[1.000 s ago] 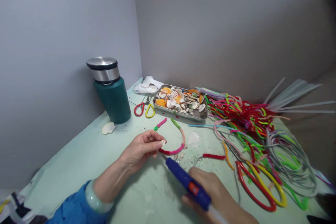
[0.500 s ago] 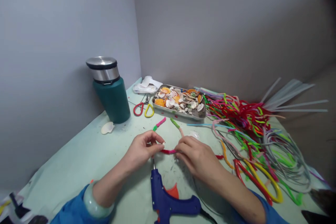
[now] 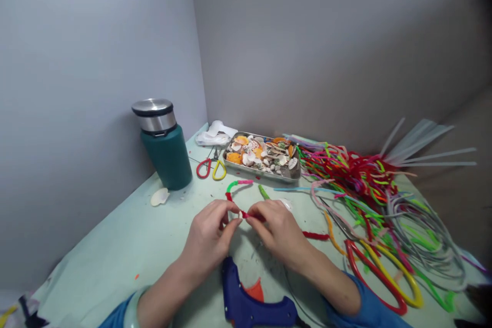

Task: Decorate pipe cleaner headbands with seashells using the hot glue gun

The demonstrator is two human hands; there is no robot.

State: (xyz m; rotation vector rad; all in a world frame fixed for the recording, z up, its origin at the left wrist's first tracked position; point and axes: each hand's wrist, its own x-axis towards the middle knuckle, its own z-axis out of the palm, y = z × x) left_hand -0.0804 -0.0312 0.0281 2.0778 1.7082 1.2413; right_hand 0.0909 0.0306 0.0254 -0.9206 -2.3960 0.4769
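My left hand [image 3: 211, 233] is closed in a pinch, with a small white shell-like piece [image 3: 240, 214] at its thumb and fingertip. The piece sits against a multicoloured pipe cleaner [image 3: 231, 186], red, green and pink, which curves up behind my left fingers. From the other side my right hand [image 3: 279, 230] pinches the red stretch of it; the fingertips of both hands nearly meet. A green pipe cleaner end [image 3: 263, 192] shows behind my right hand. Just below my hands lies a blue glue gun [image 3: 234, 292] with an orange trigger, its nozzle hidden by my left hand.
A metal tray [image 3: 261, 172] of shells stands at the back, small scissors [image 3: 219, 169] beside it. Left are a green bottle [image 3: 169, 159] and a loose shell [image 3: 159, 197]. Right lie piled pipe cleaners [image 3: 357, 174], larger red-and-yellow-handled scissors [image 3: 374, 277] and coiled grey cord [image 3: 426, 236].
My hands have come closer together, the right moving left along the pipe cleaner. Its green and pink end now bends over to the right. The view has shifted slightly.
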